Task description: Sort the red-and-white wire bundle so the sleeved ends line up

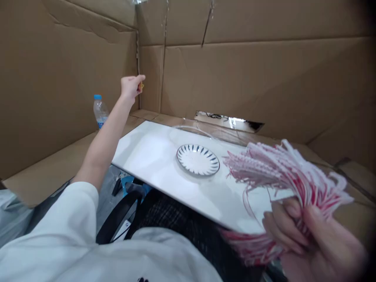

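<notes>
My right hand is closed around a thick bundle of red and white cords, close to the camera on the right. Their loose ends fan out to the left above and below my fingers. Out at the far left, my left arm is stretched forward and my left hand is closed in a fist. A bit of something small and yellow shows at its edge; its kind is too small to tell. Between the hands, a white oval plate with dark stripes round its rim lies on the white tabletop.
A clear plastic bottle with a blue cap stands left, behind my forearm. Cardboard walls enclose the table's back and sides. A flat reflective panel with a dark cord lies behind the tabletop. Something blue is below the table's front edge.
</notes>
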{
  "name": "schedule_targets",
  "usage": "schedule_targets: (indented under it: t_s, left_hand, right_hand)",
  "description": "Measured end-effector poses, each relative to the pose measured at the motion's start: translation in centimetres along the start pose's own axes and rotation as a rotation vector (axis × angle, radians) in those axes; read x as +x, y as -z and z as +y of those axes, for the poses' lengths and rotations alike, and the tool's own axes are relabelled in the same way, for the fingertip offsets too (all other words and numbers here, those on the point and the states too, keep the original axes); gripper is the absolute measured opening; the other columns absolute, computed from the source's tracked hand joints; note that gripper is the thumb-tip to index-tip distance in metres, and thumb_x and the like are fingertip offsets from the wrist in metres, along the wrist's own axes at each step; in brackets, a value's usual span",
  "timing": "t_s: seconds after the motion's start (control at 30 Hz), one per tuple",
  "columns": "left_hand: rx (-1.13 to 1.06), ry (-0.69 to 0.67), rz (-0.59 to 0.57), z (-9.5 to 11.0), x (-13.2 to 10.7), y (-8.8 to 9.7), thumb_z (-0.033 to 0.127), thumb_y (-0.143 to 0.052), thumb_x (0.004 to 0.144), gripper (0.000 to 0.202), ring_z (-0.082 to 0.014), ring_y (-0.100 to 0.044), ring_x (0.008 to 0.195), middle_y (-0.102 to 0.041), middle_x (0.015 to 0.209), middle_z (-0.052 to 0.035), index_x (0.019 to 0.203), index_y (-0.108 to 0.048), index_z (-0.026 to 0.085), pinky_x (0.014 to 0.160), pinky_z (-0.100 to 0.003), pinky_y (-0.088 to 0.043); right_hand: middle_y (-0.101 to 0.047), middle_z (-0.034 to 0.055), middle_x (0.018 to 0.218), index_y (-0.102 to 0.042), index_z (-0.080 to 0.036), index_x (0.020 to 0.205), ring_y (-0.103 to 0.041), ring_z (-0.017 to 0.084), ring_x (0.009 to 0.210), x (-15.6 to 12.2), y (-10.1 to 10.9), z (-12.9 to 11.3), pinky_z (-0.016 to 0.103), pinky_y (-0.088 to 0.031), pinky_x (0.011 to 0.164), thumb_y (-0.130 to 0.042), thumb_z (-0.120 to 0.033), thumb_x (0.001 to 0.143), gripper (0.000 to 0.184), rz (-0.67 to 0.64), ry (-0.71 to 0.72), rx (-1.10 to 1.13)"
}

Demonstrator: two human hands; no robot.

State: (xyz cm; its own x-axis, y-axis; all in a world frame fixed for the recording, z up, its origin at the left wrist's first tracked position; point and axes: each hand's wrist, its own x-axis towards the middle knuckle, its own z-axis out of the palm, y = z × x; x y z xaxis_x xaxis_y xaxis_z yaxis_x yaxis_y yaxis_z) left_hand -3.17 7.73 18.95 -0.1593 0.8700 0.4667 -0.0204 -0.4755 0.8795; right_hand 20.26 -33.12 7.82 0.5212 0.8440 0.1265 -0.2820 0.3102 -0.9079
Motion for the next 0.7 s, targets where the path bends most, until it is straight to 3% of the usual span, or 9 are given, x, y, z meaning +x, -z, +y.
schedule_targets:
  t_s: [0.17, 0.33, 0.47, 0.57, 0.7]
  left_hand:
    - [0.115, -0.080, -0.135, 4.6, -7.9, 0.5, 0.021, -0.069, 0.076, 0.038, -0.0065, -0.039, 0.053, -0.043, 0.049, 0.0047, 0.049, -0.043, 0.019, 0.055, -0.025, -0.040]
    - [0.126, -0.238, -0.289, 6.9, -13.1, 0.8, 0.027, -0.077, 0.065, 0.034, -0.0074, -0.046, 0.048, -0.046, 0.046, 0.0029, 0.045, -0.051, 0.016, 0.052, -0.025, -0.039]
    - [0.109, -0.217, -0.427, 5.6, -14.9, 1.1, 0.037, -0.068, 0.075, 0.032, -0.0091, -0.051, 0.049, -0.056, 0.050, -0.0017, 0.055, -0.062, 0.013, 0.052, -0.024, -0.040]
    - [0.110, -0.059, -0.499, 3.0, -15.2, 1.1, 0.038, -0.069, 0.072, 0.031, -0.0091, -0.052, 0.051, -0.060, 0.053, -0.0034, 0.056, -0.066, 0.011, 0.052, -0.022, -0.041]
    - [0.048, 0.160, -0.602, 0.5, -16.7, 0.5, 0.037, -0.074, 0.066, 0.030, -0.0078, -0.048, 0.048, -0.055, 0.048, -0.0009, 0.053, -0.064, 0.011, 0.049, -0.022, -0.039]
  right_hand:
    - [-0.025, -0.0051, 0.052, -0.053, -0.016, 0.066, -0.017, 0.005, 0.044, -1.7, -1.0, -0.3, 0.017, -0.015, 0.035, -0.077, -0.039, 0.070, 0.033, -0.004, -0.029, 0.029]
    - [-0.027, -0.0044, 0.053, -0.054, -0.017, 0.066, -0.020, 0.006, 0.044, -1.9, -1.1, -1.3, 0.017, -0.017, 0.036, -0.076, -0.041, 0.069, 0.033, 0.026, -0.062, -0.002]
    - [-0.029, -0.0032, 0.056, -0.055, -0.016, 0.066, -0.023, 0.006, 0.046, -1.8, -1.5, -1.2, 0.015, -0.020, 0.036, -0.075, -0.039, 0.070, 0.031, 0.045, -0.020, -0.008]
    - [-0.032, -0.0016, 0.057, -0.057, -0.016, 0.066, -0.025, 0.006, 0.046, -1.8, -1.5, -0.7, 0.015, -0.022, 0.036, -0.074, -0.042, 0.071, 0.032, 0.051, -0.038, -0.020]
    - [-0.029, -0.0015, 0.057, -0.057, -0.016, 0.066, -0.023, 0.006, 0.045, -2.4, -1.3, -0.4, 0.017, -0.022, 0.035, -0.074, -0.036, 0.070, 0.026, 0.081, -0.103, 0.015]
